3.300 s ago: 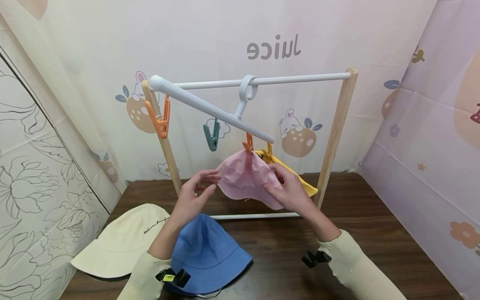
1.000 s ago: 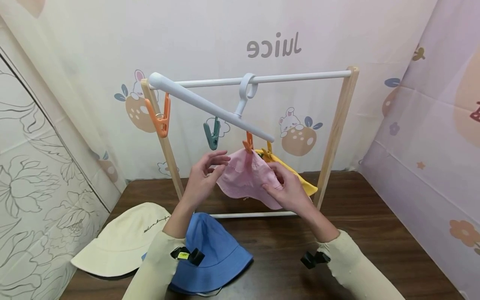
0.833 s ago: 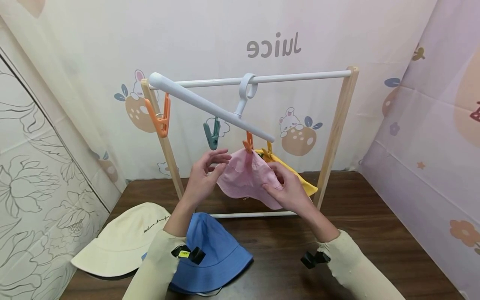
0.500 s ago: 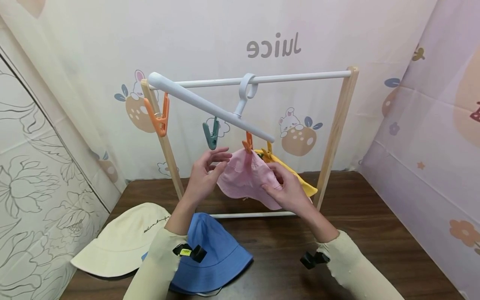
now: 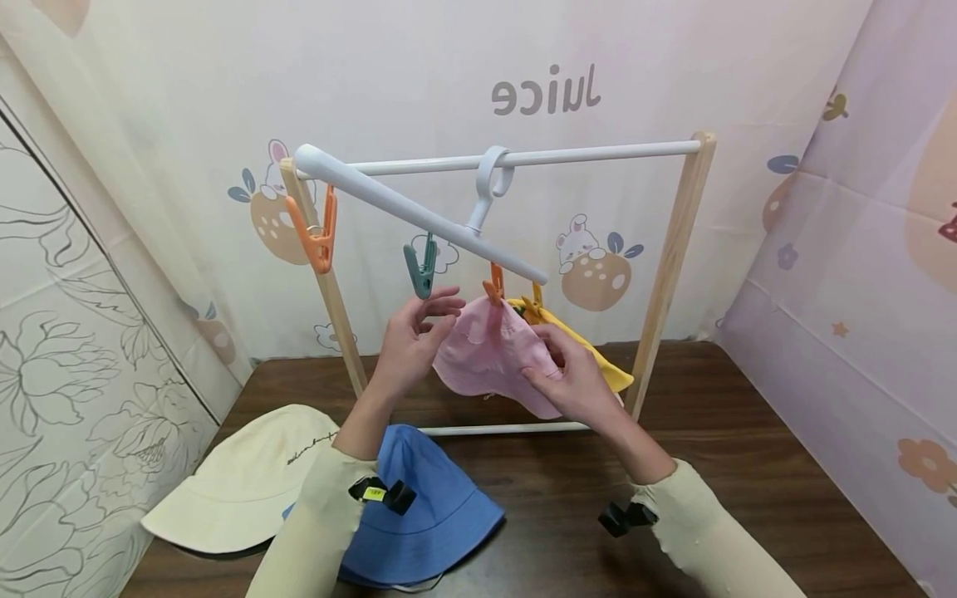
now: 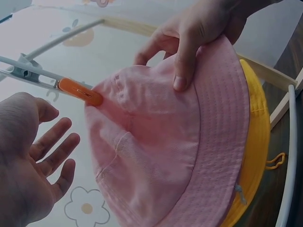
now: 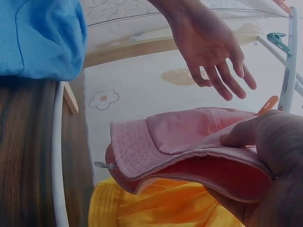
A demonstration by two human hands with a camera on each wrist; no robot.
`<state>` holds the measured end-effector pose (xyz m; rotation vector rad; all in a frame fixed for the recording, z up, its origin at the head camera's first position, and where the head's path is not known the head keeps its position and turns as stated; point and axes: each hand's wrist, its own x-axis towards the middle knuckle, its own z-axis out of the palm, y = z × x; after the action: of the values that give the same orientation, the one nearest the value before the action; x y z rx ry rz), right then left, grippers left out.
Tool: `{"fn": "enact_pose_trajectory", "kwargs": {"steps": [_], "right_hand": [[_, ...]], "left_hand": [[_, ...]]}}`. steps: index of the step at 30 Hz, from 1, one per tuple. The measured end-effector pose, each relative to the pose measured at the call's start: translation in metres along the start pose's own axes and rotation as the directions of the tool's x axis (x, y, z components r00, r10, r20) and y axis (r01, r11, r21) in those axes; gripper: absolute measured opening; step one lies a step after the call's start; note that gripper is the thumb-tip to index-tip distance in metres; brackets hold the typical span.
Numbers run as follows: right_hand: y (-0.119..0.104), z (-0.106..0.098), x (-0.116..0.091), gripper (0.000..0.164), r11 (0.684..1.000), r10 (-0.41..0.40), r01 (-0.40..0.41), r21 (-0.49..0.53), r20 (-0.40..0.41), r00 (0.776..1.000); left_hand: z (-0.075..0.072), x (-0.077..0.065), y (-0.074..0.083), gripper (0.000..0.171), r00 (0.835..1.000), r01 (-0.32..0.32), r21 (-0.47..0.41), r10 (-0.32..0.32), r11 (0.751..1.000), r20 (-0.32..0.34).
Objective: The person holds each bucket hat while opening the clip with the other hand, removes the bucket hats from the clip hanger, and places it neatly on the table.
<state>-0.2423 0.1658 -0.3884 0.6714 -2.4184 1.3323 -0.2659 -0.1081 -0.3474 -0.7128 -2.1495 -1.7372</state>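
Pink bucket hat [image 5: 486, 361] hangs at the grip of a person's right hand [image 5: 579, 374], the thumb on the outer cloth and the fingers curled behind, pinching the hat's side near the brim. From that grip the hat spreads toward the left hand [image 5: 409, 345], its crown rising to an orange clip [image 5: 494, 286] above the grip and its brim sagging lower. The line from crown to brim runs downward, aslant, rather than level. The right hand is the nearer, being on the cloth; the left, fingers loose and holding nothing, waits just beside the hat's other edge, with a gap showing in the left wrist view.

Just beyond the grip hangs a yellow hat [image 5: 609, 371]. Overhead, a white hanger [image 5: 404, 206] slants down toward the right hand's side, hooked on the crossbar [image 5: 598, 156] of a wood-posted rack. A green clip [image 5: 422, 270] dangles just above the left hand, with nothing in it.

Below the grip, on the left arm's side, a blue hat [image 5: 429, 515] and a cream hat [image 5: 239, 486] lie on a dark wood-grain table [image 5: 553, 507]. Pale curtains [image 5: 419, 75] printed with rabbits and fruit enclose the space.
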Motion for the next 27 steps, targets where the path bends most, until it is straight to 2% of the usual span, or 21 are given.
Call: {"fn": "enact_pose_trajectory", "kwargs": {"steps": [18,27], "right_hand": [[0.0,0.0,-0.002,0.049,1.0,-0.002,0.002,-0.005,-0.008,1.0],[-0.001,0.001,0.0,0.049,1.0,-0.01,0.01,-0.012,-0.005,1.0]], "left_hand": [[0.006,0.013,-0.001,0.043,1.0,0.018,0.004,-0.018,1.0,-0.004],[0.007,0.021,0.0,0.042,1.0,0.004,0.011,-0.003,1.0,-0.015]]}}
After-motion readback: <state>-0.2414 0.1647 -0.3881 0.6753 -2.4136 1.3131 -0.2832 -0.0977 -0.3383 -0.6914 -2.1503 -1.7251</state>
